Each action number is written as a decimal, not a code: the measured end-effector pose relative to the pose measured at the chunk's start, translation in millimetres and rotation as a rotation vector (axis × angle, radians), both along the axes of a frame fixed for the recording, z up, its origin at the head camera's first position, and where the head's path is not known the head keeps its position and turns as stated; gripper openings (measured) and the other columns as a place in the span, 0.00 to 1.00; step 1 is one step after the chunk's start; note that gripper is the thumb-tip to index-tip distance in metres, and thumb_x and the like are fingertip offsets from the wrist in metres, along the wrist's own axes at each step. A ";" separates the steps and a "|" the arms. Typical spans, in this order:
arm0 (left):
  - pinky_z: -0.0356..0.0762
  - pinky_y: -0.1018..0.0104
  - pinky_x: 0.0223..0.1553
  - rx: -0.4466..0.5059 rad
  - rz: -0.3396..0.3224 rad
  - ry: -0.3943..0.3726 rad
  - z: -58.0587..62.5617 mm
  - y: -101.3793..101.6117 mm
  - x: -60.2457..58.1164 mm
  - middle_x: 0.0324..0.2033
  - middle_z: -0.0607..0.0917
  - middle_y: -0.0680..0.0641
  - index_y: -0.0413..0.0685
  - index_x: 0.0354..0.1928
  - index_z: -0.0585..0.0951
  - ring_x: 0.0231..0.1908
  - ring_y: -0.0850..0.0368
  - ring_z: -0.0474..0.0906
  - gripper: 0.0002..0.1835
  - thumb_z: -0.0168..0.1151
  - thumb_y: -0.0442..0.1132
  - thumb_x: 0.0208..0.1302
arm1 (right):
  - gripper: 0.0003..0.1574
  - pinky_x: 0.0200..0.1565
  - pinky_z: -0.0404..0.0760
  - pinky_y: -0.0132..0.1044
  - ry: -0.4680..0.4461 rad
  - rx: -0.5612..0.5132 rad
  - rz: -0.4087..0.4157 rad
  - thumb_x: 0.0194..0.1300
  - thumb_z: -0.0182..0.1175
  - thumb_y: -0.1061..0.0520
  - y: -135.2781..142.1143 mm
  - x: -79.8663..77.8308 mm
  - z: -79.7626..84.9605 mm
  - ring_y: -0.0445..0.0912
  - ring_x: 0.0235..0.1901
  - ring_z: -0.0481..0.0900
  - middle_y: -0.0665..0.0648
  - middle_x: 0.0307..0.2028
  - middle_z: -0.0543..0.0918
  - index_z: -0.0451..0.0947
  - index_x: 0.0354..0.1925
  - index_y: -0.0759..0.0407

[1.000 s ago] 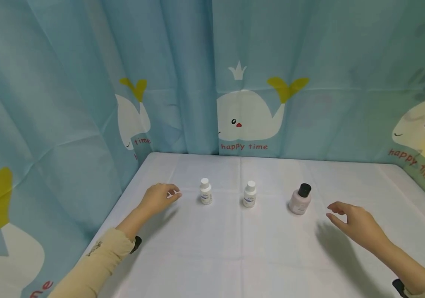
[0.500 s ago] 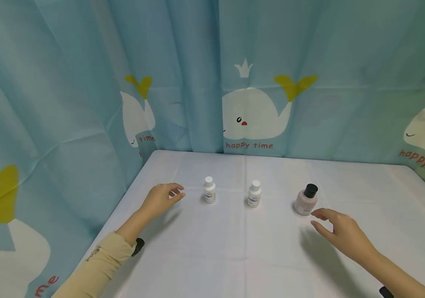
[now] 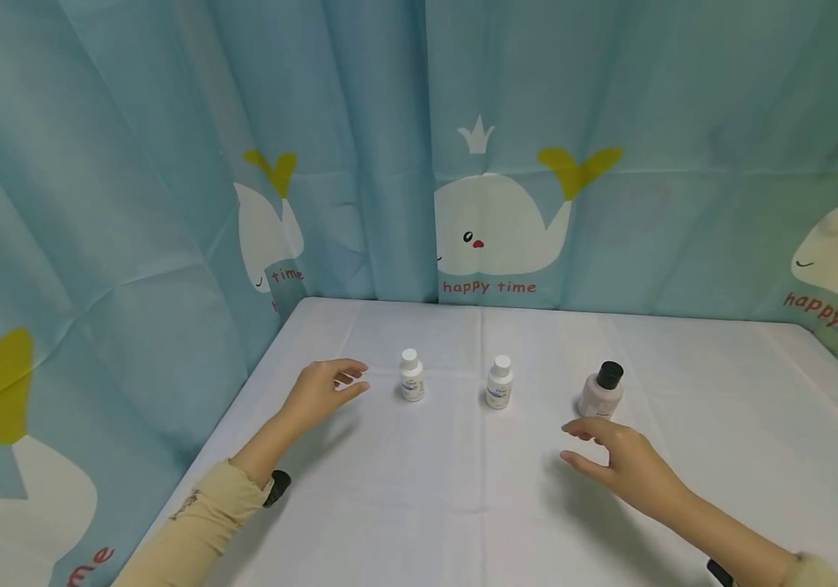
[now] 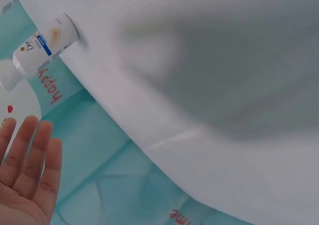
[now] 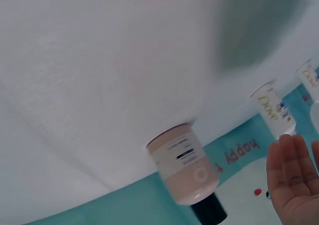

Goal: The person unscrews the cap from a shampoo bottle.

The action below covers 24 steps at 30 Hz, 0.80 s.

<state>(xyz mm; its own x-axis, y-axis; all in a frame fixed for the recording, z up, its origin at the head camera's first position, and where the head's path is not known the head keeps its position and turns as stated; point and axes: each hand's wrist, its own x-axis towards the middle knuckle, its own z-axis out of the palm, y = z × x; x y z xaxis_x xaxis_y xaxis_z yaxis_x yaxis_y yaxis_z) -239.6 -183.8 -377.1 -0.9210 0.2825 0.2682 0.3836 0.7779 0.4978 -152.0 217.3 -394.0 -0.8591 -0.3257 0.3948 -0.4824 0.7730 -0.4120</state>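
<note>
Three small bottles stand upright in a row on the white table. Leftmost is a white bottle (image 3: 412, 377), just beyond the fingertips of my left hand (image 3: 319, 391), which hovers with relaxed fingers and holds nothing. A second white bottle (image 3: 499, 383) is in the middle; its Dove label shows in the right wrist view. On the right, the pink bottle (image 3: 600, 395) has a black cap. My right hand (image 3: 632, 465) is in front of it, fingers loosely spread and pointing left, and covers its base in the head view. The right palm faces the wrist camera with nothing in it.
A white cloth (image 3: 426, 505) covers the table. Blue-green curtains (image 3: 360, 122) with whale prints hang behind it and along the left side.
My right hand has moved left, from the right side of the pink bottle to in front of it. The left hand stays almost still. No bottle has moved on the table.
</note>
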 end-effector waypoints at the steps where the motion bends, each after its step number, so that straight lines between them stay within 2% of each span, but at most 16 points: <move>1: 0.81 0.56 0.44 0.010 -0.001 -0.004 0.0 1.0 -0.3 0.43 0.86 0.43 0.40 0.47 0.82 0.41 0.48 0.83 0.16 0.66 0.40 0.58 | 0.17 0.30 0.77 0.33 0.005 -0.008 0.012 0.51 0.70 0.57 -2.9 0.5 -0.5 0.46 0.35 0.80 0.50 0.36 0.85 0.80 0.41 0.57; 5: 0.81 0.54 0.45 0.048 0.000 -0.015 -0.1 3.4 -1.2 0.44 0.86 0.42 0.40 0.49 0.81 0.42 0.47 0.83 0.17 0.66 0.39 0.58 | 0.19 0.33 0.79 0.33 0.024 -0.049 0.061 0.49 0.71 0.60 -14.1 0.1 -1.6 0.42 0.35 0.80 0.49 0.37 0.85 0.80 0.43 0.57; 8: 0.81 0.53 0.45 0.080 -0.003 -0.021 0.3 4.6 -2.0 0.44 0.86 0.42 0.40 0.50 0.81 0.42 0.46 0.83 0.18 0.66 0.38 0.58 | 0.20 0.35 0.81 0.34 0.022 -0.100 0.101 0.49 0.71 0.61 -21.2 -1.7 -1.6 0.43 0.37 0.81 0.50 0.38 0.85 0.80 0.43 0.59; 13: 0.81 0.53 0.45 0.122 -0.035 -0.009 -0.7 7.1 -4.2 0.45 0.85 0.40 0.40 0.51 0.81 0.43 0.45 0.83 0.19 0.67 0.37 0.57 | 0.18 0.39 0.82 0.34 -0.028 -0.150 0.133 0.53 0.69 0.61 -30.4 -5.9 -0.7 0.47 0.39 0.82 0.53 0.41 0.85 0.79 0.44 0.60; 20: 0.81 0.52 0.44 0.205 -0.074 -0.006 -5.4 13.9 -8.1 0.45 0.85 0.39 0.38 0.50 0.81 0.43 0.44 0.82 0.18 0.67 0.35 0.57 | 0.17 0.41 0.82 0.34 -0.171 -0.222 0.167 0.61 0.64 0.56 -48.8 -13.9 0.0 0.52 0.41 0.82 0.58 0.43 0.84 0.77 0.47 0.61; 24: 0.81 0.52 0.44 0.240 -0.082 -0.009 -6.6 21.5 -9.4 0.45 0.85 0.39 0.39 0.50 0.81 0.44 0.44 0.82 0.18 0.67 0.35 0.57 | 0.18 0.42 0.82 0.35 -0.186 -0.214 0.220 0.62 0.62 0.54 -60.5 -18.7 0.0 0.54 0.41 0.81 0.59 0.45 0.84 0.76 0.48 0.62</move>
<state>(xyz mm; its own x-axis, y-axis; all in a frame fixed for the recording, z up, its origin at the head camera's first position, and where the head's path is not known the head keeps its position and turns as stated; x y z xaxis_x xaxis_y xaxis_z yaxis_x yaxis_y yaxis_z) -249.1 -162.3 -383.7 -0.9003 0.2851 0.3289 0.4352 0.6037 0.6679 -170.6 156.9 -394.0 -0.8409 -0.4381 0.3178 -0.5297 0.5457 -0.6494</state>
